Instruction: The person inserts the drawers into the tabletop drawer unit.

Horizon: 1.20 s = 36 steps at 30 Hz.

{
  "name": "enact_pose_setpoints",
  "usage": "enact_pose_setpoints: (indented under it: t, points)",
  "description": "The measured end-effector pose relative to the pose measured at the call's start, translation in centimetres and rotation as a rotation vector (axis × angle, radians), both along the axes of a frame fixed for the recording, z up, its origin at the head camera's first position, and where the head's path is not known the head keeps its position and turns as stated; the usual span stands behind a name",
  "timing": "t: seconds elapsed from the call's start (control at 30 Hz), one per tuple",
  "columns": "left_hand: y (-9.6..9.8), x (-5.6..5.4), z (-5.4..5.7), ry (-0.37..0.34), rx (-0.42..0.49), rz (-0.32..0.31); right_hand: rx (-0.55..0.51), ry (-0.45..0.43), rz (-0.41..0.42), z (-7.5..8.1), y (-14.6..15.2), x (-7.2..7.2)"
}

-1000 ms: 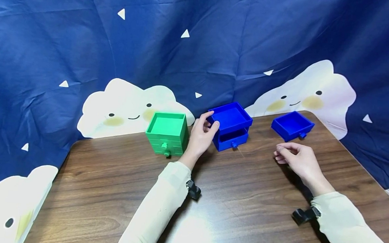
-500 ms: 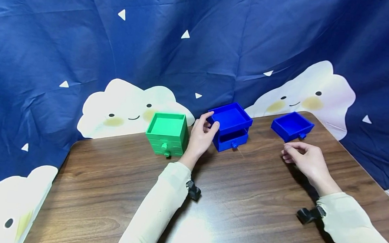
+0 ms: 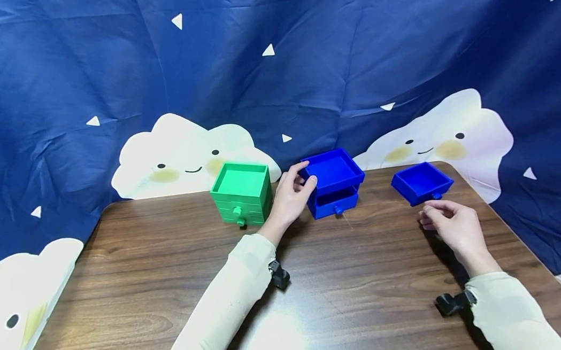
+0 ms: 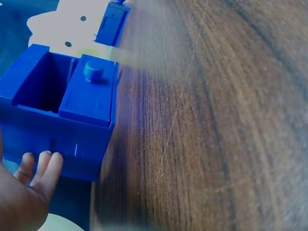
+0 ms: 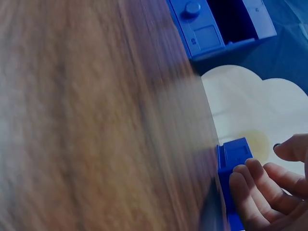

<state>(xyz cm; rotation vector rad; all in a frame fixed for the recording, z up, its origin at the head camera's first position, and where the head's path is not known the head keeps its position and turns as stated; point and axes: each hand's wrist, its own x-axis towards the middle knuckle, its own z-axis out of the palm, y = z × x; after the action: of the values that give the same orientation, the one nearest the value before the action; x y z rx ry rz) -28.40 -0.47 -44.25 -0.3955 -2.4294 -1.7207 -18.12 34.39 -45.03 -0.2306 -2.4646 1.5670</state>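
Observation:
A small blue drawer cabinet (image 3: 339, 179) stands near the back of the table, an empty slot above its knobbed lower drawer (image 3: 338, 202). My left hand (image 3: 288, 198) holds it by the left side, thumb at the front corner and index finger on the top rim. Three fingertips rest on its side wall (image 4: 57, 132) in the left wrist view. A loose blue drawer (image 3: 422, 182), knob toward me, lies at the back right. My right hand (image 3: 455, 227), fingers loosely bent and holding nothing, hovers just in front of that drawer, close to its knob (image 3: 436, 196).
A green drawer cabinet (image 3: 241, 183) with a tray top stands left of the blue cabinet. The wooden table (image 3: 351, 286) ends close behind these things, at a blue curtain (image 3: 311, 64) with cloud prints.
My right hand has moved right and slightly away from me, closer to the loose blue drawer. My left hand and the blue cabinet have stayed in place.

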Motion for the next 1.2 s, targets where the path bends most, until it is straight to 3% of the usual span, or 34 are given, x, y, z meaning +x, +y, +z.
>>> enact_pose_setpoints:
  t: [0.37,0.8,1.2]
  points:
    - [0.1,0.1,0.0,0.003,0.002,-0.001,-0.007,-0.042,-0.046,-0.1,1.2,-0.5]
    - [0.0,0.0,-0.1,0.005,-0.004,-0.001,-0.027,-0.022,-0.108,-0.4,2.1,-1.8]
    - [-0.1,0.1,0.0,-0.006,-0.005,0.001,-0.053,-0.071,-0.121,-0.8,3.0,-2.9]
